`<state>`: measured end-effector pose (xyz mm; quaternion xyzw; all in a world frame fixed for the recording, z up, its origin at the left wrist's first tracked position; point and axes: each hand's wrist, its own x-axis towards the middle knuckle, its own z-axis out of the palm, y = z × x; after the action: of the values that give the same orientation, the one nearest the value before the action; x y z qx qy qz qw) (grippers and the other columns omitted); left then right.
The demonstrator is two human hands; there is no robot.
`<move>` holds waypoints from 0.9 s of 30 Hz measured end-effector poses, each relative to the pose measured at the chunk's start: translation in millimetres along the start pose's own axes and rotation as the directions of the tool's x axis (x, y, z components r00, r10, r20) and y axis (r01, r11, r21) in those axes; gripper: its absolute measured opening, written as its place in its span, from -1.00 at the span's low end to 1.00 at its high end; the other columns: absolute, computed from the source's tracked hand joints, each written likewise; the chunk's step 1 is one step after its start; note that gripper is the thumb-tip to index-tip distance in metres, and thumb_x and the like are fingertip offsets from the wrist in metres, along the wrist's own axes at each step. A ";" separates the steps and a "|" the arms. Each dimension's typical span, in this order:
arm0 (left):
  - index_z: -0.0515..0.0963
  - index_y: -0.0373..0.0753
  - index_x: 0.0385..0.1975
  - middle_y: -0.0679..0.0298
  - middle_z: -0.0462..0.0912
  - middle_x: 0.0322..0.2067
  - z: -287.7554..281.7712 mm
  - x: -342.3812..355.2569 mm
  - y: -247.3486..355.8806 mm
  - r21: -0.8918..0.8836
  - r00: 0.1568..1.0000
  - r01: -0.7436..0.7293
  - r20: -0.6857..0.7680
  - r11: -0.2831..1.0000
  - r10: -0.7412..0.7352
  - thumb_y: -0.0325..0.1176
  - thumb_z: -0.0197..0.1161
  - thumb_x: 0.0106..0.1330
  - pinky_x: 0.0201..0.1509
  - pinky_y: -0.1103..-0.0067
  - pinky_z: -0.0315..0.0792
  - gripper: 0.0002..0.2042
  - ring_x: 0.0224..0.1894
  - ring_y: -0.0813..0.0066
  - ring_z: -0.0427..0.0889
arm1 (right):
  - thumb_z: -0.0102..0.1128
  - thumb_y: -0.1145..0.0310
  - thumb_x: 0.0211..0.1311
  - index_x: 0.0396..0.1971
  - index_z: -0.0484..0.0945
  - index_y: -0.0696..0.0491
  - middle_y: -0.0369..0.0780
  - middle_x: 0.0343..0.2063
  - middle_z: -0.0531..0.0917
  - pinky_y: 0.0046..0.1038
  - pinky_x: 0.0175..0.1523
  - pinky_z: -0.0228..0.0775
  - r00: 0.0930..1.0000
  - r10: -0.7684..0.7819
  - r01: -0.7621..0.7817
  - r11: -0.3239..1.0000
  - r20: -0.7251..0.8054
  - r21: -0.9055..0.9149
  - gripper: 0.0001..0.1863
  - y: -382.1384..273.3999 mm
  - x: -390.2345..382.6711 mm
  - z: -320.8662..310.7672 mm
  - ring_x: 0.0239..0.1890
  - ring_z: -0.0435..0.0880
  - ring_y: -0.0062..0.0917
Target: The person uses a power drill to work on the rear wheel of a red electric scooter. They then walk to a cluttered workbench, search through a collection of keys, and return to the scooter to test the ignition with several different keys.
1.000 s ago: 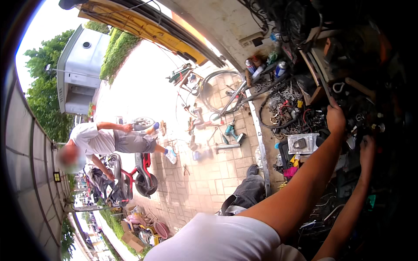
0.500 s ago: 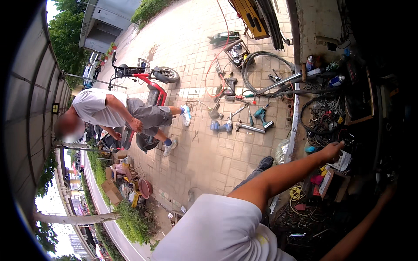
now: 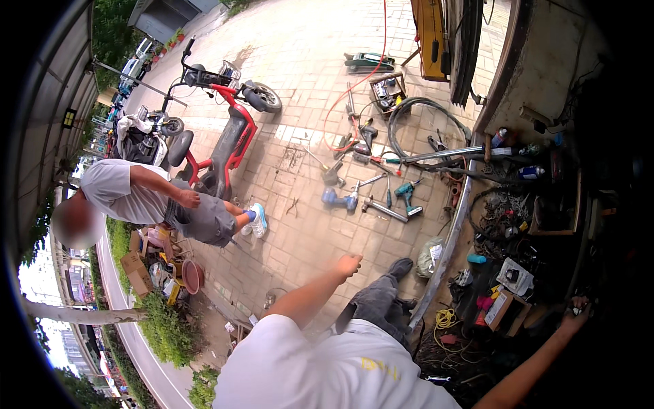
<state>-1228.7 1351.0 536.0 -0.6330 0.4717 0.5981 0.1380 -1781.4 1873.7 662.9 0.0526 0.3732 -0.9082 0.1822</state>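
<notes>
The wearer's left hand (image 3: pixel 349 264) hung over the paving (image 3: pixel 293 245) with its fingers curled loosely inward. Out to the other side, the right hand (image 3: pixel 576 311) had bent fingers at a small pale thing (image 3: pixel 578 310); whether they pinched it could not be told. That thing lay at the fingertips, near an open cardboard box (image 3: pixel 499 308) and a clear packet (image 3: pixel 514 278). Beyond the left hand, a hammer (image 3: pixel 385 210), a teal drill (image 3: pixel 409 198) and a blue power tool (image 3: pixel 342 198) lay on the paving. Farther off, another person (image 3: pixel 129 194) stood near a red scooter (image 3: pixel 246 133).
</notes>
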 end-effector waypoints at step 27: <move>0.46 -0.43 -0.11 0.13 0.61 -0.29 -56.5 -248.5 56.7 -0.368 0.658 -0.749 -0.316 0.551 0.684 -0.44 0.21 0.26 -0.14 0.60 0.48 -0.74 -0.27 0.49 0.60 | -0.26 0.25 0.37 -0.15 0.44 0.04 -0.14 -0.16 0.58 -0.24 0.12 0.24 0.446 0.698 -0.849 0.528 0.560 0.017 -0.71 374.3 -301.2 406.6 -0.01 0.48 -0.29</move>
<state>-1196.7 1387.4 792.5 -0.4371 0.5377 0.6522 -0.3075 -1346.9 1433.0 777.2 0.0147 0.1064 -0.7448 0.6585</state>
